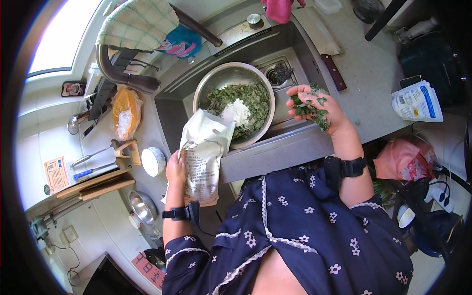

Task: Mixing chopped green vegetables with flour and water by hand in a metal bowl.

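Note:
A steel mixing bowl point(271, 107) sits in the sink, holding chopped leafy greens point(254, 96) with a heap of white powder point(238, 112) on them. My left hand point(177, 167) grips the side of a white printed bag point(202, 166), tilted with its mouth over the bowl's near left rim. To the right of the bowl, my right hand point(319, 107) is raised above the sink's edge, fingers loosely spread and bent, with bits of floury greens stuck to the fingers and palm.
The sink's drain strainer point(274, 75) holds dark scraps. A cleaver point(332, 70) lies on the right counter, near a white pouch point(416, 101). The faucet point(143, 83) hangs at the left. A white bowl point(153, 161) and a bagged orange basket point(127, 110) stand on the left counter.

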Demonstrator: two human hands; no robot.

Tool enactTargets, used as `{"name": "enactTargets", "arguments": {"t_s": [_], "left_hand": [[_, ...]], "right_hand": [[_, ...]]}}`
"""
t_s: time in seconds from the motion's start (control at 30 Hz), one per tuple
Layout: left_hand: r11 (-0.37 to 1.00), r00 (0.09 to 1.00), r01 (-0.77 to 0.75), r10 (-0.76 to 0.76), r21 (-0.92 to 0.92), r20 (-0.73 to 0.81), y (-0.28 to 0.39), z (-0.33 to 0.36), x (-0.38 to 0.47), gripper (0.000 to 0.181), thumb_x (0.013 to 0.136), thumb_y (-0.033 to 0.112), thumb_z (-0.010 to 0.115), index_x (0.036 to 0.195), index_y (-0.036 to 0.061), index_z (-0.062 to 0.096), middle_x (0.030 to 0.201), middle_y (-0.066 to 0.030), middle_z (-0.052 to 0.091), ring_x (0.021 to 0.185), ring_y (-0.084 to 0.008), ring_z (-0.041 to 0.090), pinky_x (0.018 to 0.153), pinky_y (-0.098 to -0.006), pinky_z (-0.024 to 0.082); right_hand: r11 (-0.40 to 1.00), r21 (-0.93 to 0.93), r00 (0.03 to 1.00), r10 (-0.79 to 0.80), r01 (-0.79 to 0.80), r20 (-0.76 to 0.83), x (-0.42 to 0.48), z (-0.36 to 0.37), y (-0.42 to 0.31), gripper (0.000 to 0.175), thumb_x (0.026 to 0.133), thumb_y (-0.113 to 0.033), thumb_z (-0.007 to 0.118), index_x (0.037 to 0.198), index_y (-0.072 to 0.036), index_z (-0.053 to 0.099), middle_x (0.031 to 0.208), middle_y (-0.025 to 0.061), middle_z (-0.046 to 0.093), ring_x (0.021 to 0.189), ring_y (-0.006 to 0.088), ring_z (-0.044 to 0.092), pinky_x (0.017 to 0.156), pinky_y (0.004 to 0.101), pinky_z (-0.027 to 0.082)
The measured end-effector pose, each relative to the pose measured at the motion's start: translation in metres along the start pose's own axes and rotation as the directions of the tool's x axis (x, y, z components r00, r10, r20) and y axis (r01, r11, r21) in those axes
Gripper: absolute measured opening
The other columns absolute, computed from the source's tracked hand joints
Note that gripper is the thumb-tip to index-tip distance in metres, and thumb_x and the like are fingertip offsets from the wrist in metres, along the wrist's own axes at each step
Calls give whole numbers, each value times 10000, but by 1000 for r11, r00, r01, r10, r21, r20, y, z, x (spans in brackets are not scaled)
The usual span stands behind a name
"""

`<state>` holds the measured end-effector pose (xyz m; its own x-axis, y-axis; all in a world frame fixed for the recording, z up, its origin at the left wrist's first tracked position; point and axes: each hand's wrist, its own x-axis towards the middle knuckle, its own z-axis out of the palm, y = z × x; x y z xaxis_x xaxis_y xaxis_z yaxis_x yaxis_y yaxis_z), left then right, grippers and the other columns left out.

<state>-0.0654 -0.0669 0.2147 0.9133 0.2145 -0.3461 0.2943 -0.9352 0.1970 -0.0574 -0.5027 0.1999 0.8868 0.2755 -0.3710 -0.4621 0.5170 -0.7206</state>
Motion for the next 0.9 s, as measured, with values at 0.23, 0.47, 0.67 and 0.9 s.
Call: {"name": "enactTargets", "arguments": {"t_s": [0.23, 0.47, 0.67, 0.9], "left_hand": [[980, 998, -30, 18, -195, -62, -23, 11, 1, 408, 907, 404, 416, 1060, 70, 593, 965, -192, 613, 907, -383, 560, 763, -415, 430], [993, 998, 28, -35, -112, -54, -33, 13, -2, 429, 910, 421, 405, 1104, 83, 582, 948, -188, 625, 917, -366, 575, 766, -398, 437], [988, 998, 52, -58, -145, -39, -37, 12, -4, 429, 904, 427, 425, 1093, 79, 589, 921, -192, 628, 881, -347, 589, 753, -388, 442], [996, 999, 4, -8, -86, -46, -13, 7, -11, 409, 909, 387, 451, 1077, 43, 594, 880, -160, 642, 825, -283, 595, 722, -356, 443]], "right_hand": [[1000, -1, 1000, 20, -20, -18, 4, -1, -2, 264, 885, -245, 540, 1081, -69, 554, 905, 34, 609, 783, 112, 599, 651, 235, 483], [998, -25, 998, 54, -55, -15, 9, 3, -3, 265, 889, -259, 532, 1079, -77, 552, 907, 29, 608, 790, 105, 598, 649, 235, 482], [998, -11, 998, 58, -57, 13, 14, 0, 3, 269, 886, -266, 537, 1081, -81, 551, 919, 24, 609, 792, 103, 597, 655, 235, 484], [996, -33, 996, 80, -81, -25, 17, 6, 7, 277, 881, -257, 543, 1091, -77, 551, 911, 30, 612, 782, 110, 605, 649, 239, 492]]}}
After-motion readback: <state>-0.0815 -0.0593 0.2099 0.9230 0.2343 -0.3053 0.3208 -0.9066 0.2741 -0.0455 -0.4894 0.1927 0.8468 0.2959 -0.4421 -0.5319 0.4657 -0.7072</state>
